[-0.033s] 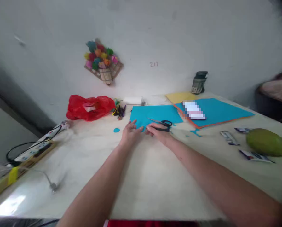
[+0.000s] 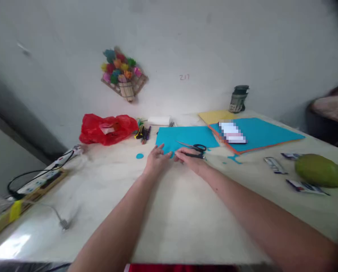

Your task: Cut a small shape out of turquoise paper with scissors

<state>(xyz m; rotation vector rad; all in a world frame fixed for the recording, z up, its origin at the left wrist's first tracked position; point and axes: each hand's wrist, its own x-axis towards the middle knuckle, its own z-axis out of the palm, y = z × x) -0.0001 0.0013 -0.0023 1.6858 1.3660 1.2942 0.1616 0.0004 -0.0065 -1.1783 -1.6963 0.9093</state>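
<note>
A blue sheet (image 2: 188, 134) lies on the table in front of both hands. My left hand (image 2: 156, 158) rests at its near left edge, fingers spread. My right hand (image 2: 187, 155) has its fingers closed round a dark, pen-like tool (image 2: 195, 155) at the sheet's near edge; the tip is too small to make out. Scissors (image 2: 198, 147) with black handles lie on the sheet just beyond my right hand. To the left of my left hand is a small blue disc (image 2: 139, 156). Blue scraps (image 2: 235, 159) lie to the right.
A red plastic bag (image 2: 106, 130), a yellow-black cutter (image 2: 139, 133) and pens (image 2: 147, 134) are at the back left. At the right are stacked coloured sheets (image 2: 262, 132) under a phone (image 2: 232, 133), plus a green fruit (image 2: 319, 170). A power strip (image 2: 41, 181) lines the left edge.
</note>
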